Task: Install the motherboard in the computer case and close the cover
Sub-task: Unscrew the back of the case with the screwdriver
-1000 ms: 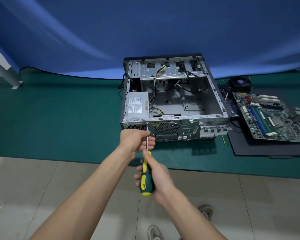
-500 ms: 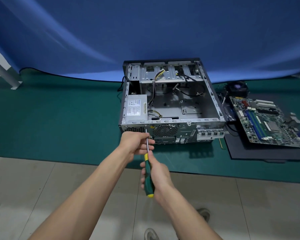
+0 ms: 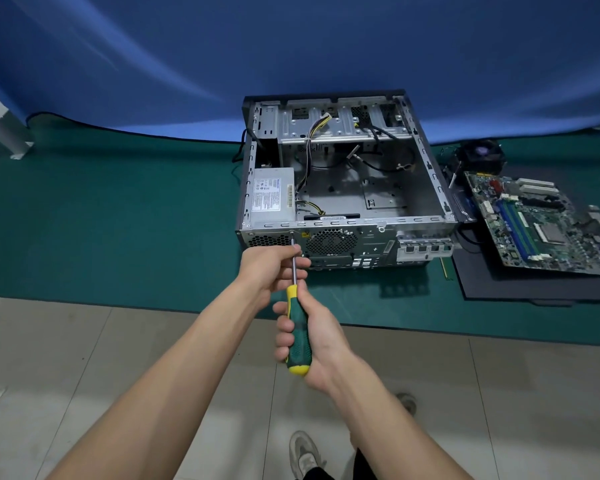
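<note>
The open computer case (image 3: 378, 188) lies on its side on the green mat, its bay bare except for cables and the power supply (image 3: 272, 199) at left. The motherboard (image 3: 537, 223) rests on a black panel (image 3: 520, 285) right of the case. My right hand (image 3: 309, 337) grips the green and yellow screwdriver (image 3: 297, 334) by its handle. Its tip sits on a screw at the top of the case's rear panel, by the power supply. My left hand (image 3: 271, 271) pinches the metal shaft just in front of that panel.
A CPU cooler fan (image 3: 482, 155) sits behind the motherboard. The green mat (image 3: 118, 220) ends at a grey tiled floor, where my shoe (image 3: 303, 452) shows. A white table leg (image 3: 0, 133) stands at far left. A blue cloth hangs behind the case.
The screwdriver has shifted slightly in my right hand, with the handle's position in the grip changed. My head view has drifted a little. Both hands stay at the rear panel.
</note>
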